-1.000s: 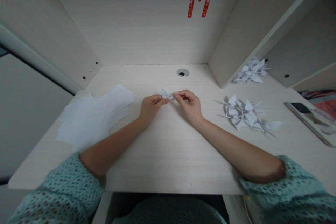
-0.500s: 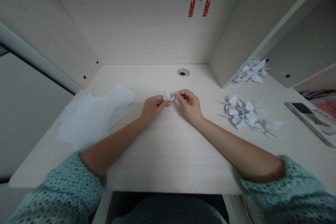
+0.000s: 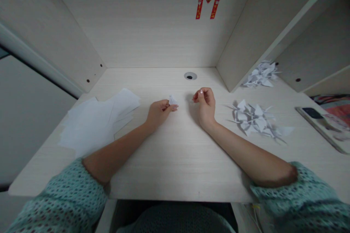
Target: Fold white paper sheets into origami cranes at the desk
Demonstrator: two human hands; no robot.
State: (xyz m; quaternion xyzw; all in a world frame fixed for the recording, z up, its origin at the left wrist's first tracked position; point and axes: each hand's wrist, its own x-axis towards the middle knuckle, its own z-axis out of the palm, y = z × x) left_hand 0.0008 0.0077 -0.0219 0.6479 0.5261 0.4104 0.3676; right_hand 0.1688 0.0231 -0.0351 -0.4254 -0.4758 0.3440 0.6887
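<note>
Well, just a one-handed pinch on a tiny folded paper [image 3: 172, 99]
Left hand [image 3: 160, 111] pinches the paper between thumb and fingertip, low over the middle of the desk [image 3: 175, 160]. Right hand [image 3: 204, 103] sits apart at its 3 o'clock, fingers curled in on nothing. Sheets [image 3: 95, 120] at 9 o'clock, pile [image 3: 254, 118] of folded bits at 3. My guess: with such a small grip the paper could slip, or its creases spring open.

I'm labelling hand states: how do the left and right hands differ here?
The left hand pinches a small folded paper at its fingertips; the right hand holds nothing. The left hand is closed on the paper; the right hand is loosely curled and sits apart from it. Both rest on the desk.
</note>
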